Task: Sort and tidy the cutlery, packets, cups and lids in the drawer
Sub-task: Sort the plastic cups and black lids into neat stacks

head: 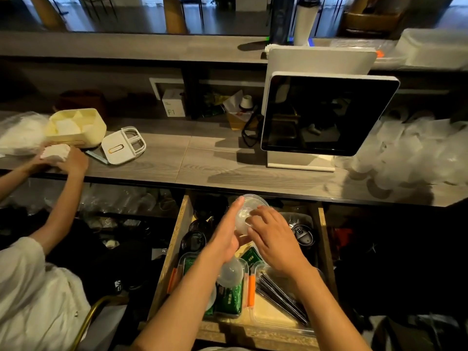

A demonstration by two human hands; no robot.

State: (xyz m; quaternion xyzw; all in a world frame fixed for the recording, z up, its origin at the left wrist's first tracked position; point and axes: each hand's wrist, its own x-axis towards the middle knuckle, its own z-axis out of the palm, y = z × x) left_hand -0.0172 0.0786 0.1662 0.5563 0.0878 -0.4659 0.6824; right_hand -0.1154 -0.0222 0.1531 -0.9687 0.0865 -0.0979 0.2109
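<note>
Café counter: till screen (326,115), bagged takeaway cups (405,153), lids drawer (174,249).

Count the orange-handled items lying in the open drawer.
2. One orange handle lies by the drawer's left wall; the other orange handle lies mid-drawer, right of the green packets. Others may be hidden under the arms.
</note>
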